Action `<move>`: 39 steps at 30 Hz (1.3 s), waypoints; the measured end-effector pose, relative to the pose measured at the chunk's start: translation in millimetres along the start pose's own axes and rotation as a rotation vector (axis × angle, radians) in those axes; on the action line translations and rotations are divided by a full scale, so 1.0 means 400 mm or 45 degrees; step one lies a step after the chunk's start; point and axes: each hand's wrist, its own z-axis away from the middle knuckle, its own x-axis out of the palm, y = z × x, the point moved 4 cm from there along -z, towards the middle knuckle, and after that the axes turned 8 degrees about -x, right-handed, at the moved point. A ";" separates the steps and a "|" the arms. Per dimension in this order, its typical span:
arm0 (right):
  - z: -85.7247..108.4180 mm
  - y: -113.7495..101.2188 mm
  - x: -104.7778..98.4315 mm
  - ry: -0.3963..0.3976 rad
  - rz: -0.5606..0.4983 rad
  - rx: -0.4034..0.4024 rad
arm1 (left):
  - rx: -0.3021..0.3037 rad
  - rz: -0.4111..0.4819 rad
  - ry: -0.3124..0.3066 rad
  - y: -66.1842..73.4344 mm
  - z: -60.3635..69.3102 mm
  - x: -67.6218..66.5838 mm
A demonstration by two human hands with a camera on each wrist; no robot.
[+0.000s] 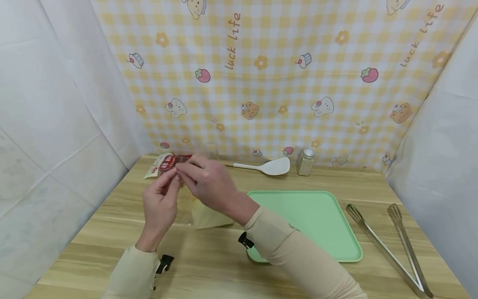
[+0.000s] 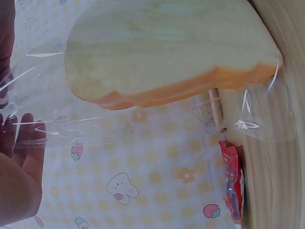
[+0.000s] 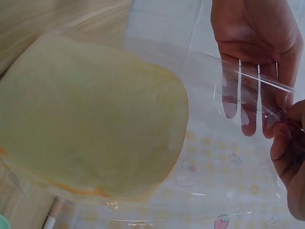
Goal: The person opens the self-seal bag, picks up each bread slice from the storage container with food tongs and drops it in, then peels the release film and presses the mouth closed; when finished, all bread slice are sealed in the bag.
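Observation:
Pale sliced bread (image 2: 167,57) with an orange-brown crust sits inside a clear plastic bag (image 2: 81,129). In the head view the bread (image 1: 210,218) hangs below and behind my hands, partly hidden by the right wrist. My left hand (image 1: 160,203) pinches the top of the bag between thumb and fingers. Right beside it, my right hand (image 1: 213,182) pinches the bag too, and the fingertips of both hands meet. Through the film in the right wrist view, several extended fingers (image 3: 248,105) show behind the bag. The bag's mouth is too hard to make out.
A light green tray (image 1: 310,216) lies right of my hands, partly under the right forearm. Metal tongs (image 1: 392,249) lie spread at the far right. Along the back stand a white spatula (image 1: 276,166), a glass shaker jar (image 1: 306,162) and a red-and-cream packet (image 1: 164,164).

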 end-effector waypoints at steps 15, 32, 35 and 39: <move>0.007 0.017 -0.007 0.214 -0.278 0.214 | 0.024 -0.084 0.004 0.005 0.007 0.015; 0.030 0.046 0.003 0.472 -0.987 0.787 | 0.049 -0.074 -0.004 0.018 0.005 0.031; 0.037 0.062 -0.002 0.561 -1.105 0.893 | 0.078 0.000 -0.062 0.017 0.005 0.034; 0.046 0.083 -0.013 0.605 -1.144 0.978 | 0.099 0.174 -0.108 0.015 0.004 0.030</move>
